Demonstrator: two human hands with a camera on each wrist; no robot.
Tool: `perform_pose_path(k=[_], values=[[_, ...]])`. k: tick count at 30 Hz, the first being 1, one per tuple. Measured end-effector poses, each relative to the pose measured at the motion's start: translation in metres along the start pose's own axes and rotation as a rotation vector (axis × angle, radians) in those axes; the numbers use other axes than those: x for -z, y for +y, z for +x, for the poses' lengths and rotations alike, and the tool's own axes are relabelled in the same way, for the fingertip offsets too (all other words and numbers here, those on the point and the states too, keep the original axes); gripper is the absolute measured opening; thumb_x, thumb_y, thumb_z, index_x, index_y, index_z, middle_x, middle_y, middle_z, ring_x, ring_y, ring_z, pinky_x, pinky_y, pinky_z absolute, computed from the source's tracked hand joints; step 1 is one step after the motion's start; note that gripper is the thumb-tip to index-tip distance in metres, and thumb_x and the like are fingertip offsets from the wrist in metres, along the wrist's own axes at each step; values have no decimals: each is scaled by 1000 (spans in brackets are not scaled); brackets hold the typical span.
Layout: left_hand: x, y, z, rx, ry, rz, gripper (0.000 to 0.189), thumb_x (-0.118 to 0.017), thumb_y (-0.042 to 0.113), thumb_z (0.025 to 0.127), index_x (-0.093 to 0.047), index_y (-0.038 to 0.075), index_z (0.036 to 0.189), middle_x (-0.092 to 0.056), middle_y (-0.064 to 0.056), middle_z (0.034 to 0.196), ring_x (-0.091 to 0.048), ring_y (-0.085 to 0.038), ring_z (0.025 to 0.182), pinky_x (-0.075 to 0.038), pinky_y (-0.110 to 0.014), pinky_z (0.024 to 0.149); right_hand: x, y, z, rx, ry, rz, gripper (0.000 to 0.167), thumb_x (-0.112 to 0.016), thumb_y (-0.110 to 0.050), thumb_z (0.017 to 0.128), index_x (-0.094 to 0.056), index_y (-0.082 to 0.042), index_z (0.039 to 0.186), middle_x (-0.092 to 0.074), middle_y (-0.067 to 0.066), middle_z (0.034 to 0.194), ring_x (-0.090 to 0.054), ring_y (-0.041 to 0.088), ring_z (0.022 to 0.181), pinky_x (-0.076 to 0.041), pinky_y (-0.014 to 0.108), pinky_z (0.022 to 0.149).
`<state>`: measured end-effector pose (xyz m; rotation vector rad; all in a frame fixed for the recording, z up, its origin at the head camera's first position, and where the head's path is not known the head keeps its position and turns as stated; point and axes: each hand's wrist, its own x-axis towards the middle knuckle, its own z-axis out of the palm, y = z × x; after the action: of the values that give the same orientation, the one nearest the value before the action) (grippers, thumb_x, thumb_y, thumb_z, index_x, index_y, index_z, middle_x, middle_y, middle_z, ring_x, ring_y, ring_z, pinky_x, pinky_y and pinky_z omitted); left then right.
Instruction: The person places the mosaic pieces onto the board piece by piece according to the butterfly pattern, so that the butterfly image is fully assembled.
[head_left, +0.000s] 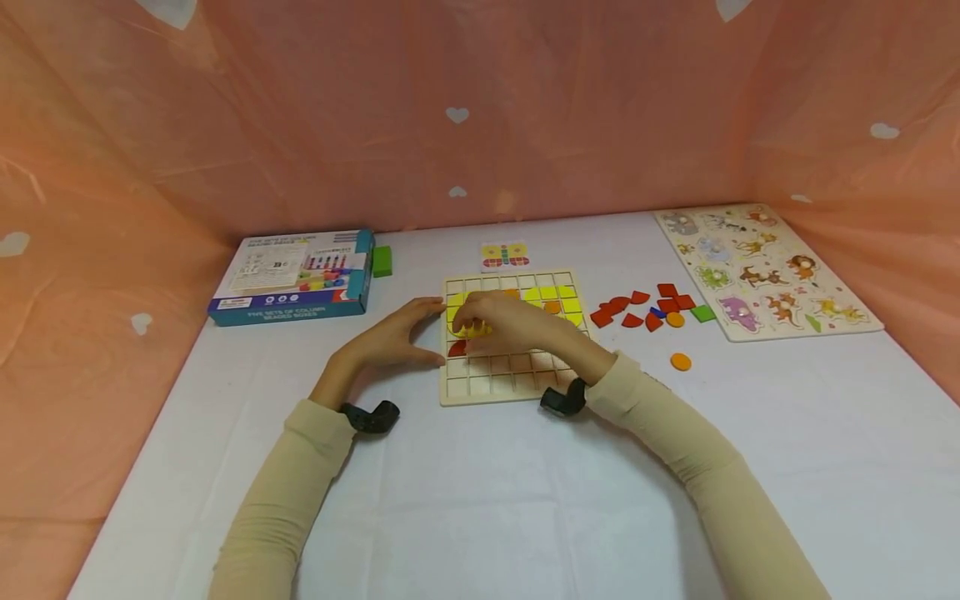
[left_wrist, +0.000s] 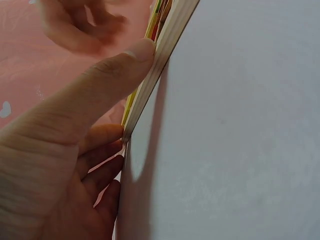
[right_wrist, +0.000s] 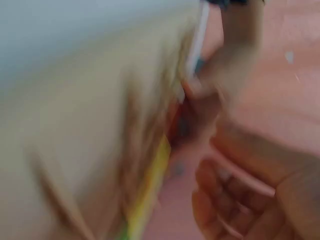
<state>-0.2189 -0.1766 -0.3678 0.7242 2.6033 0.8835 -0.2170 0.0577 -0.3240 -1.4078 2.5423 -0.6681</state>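
Observation:
A wooden grid board (head_left: 501,386) lies on the white table, with yellow pieces (head_left: 572,305), an orange square (head_left: 552,307) and a red quarter-round piece (head_left: 456,348) set in its cells. My left hand (head_left: 393,333) touches the board's left edge; thumb and fingertips rest along that side in the left wrist view. Over the left part of the board hovers my right hand (head_left: 506,322), hiding some cells. Its fingers are loosely bent, and I see nothing between them in the blurred right wrist view. Behind the board lies a small pattern card (head_left: 505,256).
Loose red pieces (head_left: 618,305), orange discs (head_left: 680,362) and a green square (head_left: 702,313) are scattered right of the board. Farther right lies an animal puzzle board (head_left: 776,271). A toy box (head_left: 292,279) and a green block (head_left: 382,261) are at the back left.

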Motion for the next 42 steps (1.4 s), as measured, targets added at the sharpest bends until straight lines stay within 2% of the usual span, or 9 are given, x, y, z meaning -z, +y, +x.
perform_pose_path(k=[5,9,14,18,23,30,33,37,42], values=[[-2,0,1,25,4,5,90,-77,44,72,-33,15,145,-22,-2,153,-17,-23,141,-17,-49,113,42,21,-42,-76,23,37,22,-71,-7,82,-68,-2,102,-65,9,102,-60,24,91,-51,39,83],[-2,-3,1,38,2,7,93,-77,47,71,-32,15,146,-22,-2,153,-16,-23,141,-17,-48,114,67,55,-92,-240,115,53,21,-70,-4,82,-67,-1,102,-65,11,103,-60,28,94,-51,43,86],[0,-2,-1,44,-1,3,94,-77,47,70,-31,16,146,-22,-3,153,-17,-24,141,-18,-48,113,86,94,-149,-455,266,37,25,-67,2,82,-65,3,107,-63,21,106,-59,35,99,-47,49,89],[0,-3,-2,41,2,6,93,-77,47,71,-31,15,146,-22,-4,153,-18,-24,141,-19,-48,113,90,116,-176,-580,308,31,26,-63,2,85,-62,7,111,-60,27,109,-56,40,102,-45,52,90],[-1,-4,0,47,-4,-4,94,-76,49,71,-31,17,146,-20,-2,154,-16,-24,141,-17,-48,113,87,135,-190,-666,260,26,26,-60,-2,88,-61,7,113,-58,27,112,-54,39,102,-45,52,90],[-1,-3,1,41,3,1,93,-77,46,71,-32,16,146,-22,-3,153,-17,-23,141,-17,-47,113,81,145,-190,-643,231,12,25,-59,2,86,-62,7,111,-61,26,108,-58,39,97,-52,37,77],[-1,-3,1,41,3,3,92,-77,45,71,-32,16,146,-22,-3,153,-17,-23,141,-18,-47,113,78,147,-187,-647,223,33,26,-59,1,87,-62,6,113,-61,26,110,-56,38,99,-51,40,81],[-1,-2,2,44,-2,-1,92,-77,45,72,-31,16,146,-21,-3,154,-16,-24,141,-17,-48,113,74,150,-182,-627,218,29,25,-61,-1,87,-63,4,111,-60,25,108,-54,38,98,-45,51,88],[-2,-3,3,46,-6,0,93,-77,45,71,-31,16,146,-21,-3,154,-15,-24,141,-16,-48,114,72,150,-175,-601,203,-21,23,-64,-5,86,-65,5,107,-62,22,101,-55,35,94,-44,51,87]])
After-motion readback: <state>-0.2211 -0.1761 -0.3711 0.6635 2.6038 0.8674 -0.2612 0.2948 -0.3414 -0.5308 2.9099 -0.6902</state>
